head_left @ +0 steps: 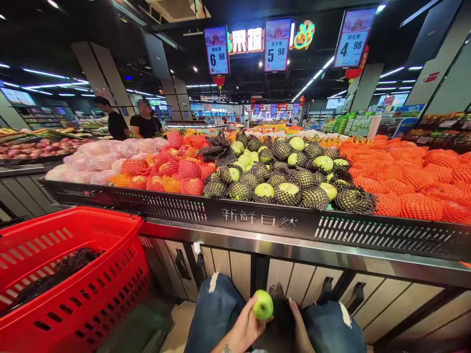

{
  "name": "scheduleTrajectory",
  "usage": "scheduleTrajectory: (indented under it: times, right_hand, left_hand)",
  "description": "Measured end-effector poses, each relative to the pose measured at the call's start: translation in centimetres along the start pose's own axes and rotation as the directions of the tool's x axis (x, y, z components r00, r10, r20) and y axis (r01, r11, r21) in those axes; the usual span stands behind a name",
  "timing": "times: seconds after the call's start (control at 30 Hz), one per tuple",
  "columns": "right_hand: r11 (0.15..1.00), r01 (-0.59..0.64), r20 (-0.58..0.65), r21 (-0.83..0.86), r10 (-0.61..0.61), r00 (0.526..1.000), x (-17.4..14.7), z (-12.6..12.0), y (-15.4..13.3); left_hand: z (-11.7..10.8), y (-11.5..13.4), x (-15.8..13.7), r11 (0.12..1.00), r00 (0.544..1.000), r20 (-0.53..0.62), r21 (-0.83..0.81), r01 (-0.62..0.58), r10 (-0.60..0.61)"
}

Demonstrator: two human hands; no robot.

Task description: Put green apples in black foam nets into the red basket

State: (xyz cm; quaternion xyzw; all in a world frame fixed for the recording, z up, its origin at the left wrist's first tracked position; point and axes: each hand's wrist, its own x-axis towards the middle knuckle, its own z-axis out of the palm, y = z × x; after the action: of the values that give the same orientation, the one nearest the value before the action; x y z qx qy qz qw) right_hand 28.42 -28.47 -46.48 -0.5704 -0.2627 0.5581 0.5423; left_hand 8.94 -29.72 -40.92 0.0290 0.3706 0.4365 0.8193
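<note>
Head view shows the left hand (246,327) with fingers grasping a bare green apple (263,305) over the lap, the right hand (299,329) clutching a black net sleeve (278,306) beside it, so loose grip could drop the apple.

Left hand: I see my left hand (247,327) with its grip closed around a green apple (263,305), low in view above my knees.
Right hand: my right hand (299,326) touches a black foam net (280,314) just beside the apple.
Basket: a red basket (91,274) stands to my left, with black nets (55,274) inside.
Worktop: the worktop (257,220) carries green apples in black nets (287,171), orange-netted fruit (405,181) and pink-wrapped fruit (99,162).
Overhead: price signs (276,45) hang.
Background: two people (130,122) stand far left.
</note>
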Motion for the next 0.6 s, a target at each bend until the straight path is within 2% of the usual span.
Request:
scheduleTrajectory:
  times: [0.13, 0.27, 0.37, 0.47, 0.53, 0.6]
  right_hand:
    - [0.984, -0.120, 0.053, 0.134, 0.114, 0.992, -0.3, 0.2, 1.4]
    - [0.978, -0.199, 0.123, 0.065, 0.190, 0.974, 0.5, -0.7, 2.1]
    - [0.981, -0.193, 0.230, -0.037, 0.196, 0.953, 0.8, -0.9, 2.8]
    - [0.964, -0.229, 0.358, -0.136, 0.263, 0.896, 0.6, -0.7, 3.3]
    - [0.957, -0.238, 0.380, -0.168, 0.286, 0.880, 0.2, -0.6, 3.3]
    - [0.960, -0.223, 0.381, -0.166, 0.271, 0.884, -0.1, -0.3, 3.0]
  left_hand:
    - [-2.7, -0.3, 1.3, 0.999, 0.999, -0.032, 0.040, 0.034, -0.033]
    - [-4.3, 0.0, 2.0, 0.994, 0.993, -0.105, 0.082, 0.069, -0.060]
    - [-4.4, -0.2, 2.6, 0.992, 0.991, -0.102, 0.082, 0.093, -0.085]
    - [-3.9, -0.3, 2.6, 0.988, 0.985, -0.138, 0.100, 0.120, -0.106]
    - [-3.3, -0.1, 2.2, 0.987, 0.980, -0.176, 0.109, 0.118, -0.098]
    - [-2.6, 0.1, 1.5, 0.988, 0.977, -0.194, 0.111, 0.111, -0.088]
